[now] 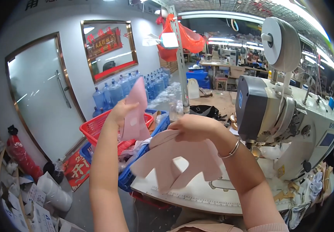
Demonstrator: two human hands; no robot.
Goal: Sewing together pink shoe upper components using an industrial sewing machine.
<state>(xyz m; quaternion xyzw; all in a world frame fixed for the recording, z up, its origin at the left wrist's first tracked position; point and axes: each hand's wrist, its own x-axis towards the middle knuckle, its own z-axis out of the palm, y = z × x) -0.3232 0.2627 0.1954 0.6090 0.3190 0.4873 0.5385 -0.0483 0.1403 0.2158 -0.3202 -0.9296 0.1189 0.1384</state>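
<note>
Pink thin piece (138, 120) sits pinched in my left hand (120, 112) while my right hand (196, 127) grips broad, curve-edged matte panels (163, 156).

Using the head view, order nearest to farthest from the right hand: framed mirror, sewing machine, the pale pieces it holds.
1. Pale pieces: in the right hand.
2. Sewing machine: to the right.
3. Framed mirror: on the wall, left.

The right hand's (194, 125) material (161, 158) hangs between the basket (91, 127) and sewing machine (308, 139).
</note>
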